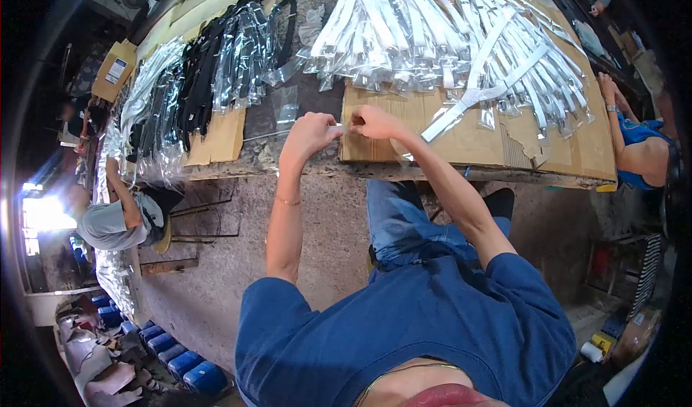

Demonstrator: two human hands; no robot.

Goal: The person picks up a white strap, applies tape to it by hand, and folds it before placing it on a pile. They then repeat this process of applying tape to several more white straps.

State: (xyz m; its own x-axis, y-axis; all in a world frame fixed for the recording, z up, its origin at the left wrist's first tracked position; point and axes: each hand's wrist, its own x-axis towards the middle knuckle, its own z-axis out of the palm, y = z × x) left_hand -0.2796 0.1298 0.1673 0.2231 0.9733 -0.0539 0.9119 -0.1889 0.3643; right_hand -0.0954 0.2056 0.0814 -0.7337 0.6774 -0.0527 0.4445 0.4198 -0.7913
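My left hand (311, 133) is over the table's front edge, its fingers closed in a pinch. Close beside it on the right, my right hand (376, 123) is curled with thumb and fingertips together. A small, pale, see-through bit shows between the fingertips; I cannot make out what it is. Just beyond my hands lies a clear plastic bag (285, 104) on the dark tabletop. To the right of my right hand, a white strap (472, 97) lies in a Y shape across a cardboard sheet (432, 112).
Piles of bagged white straps (396, 25) and bagged black straps (209, 75) cover the far side of the table. A person in grey (115, 220) sits at left; another in blue (641, 148) is at right. Blue containers (194, 371) line the floor.
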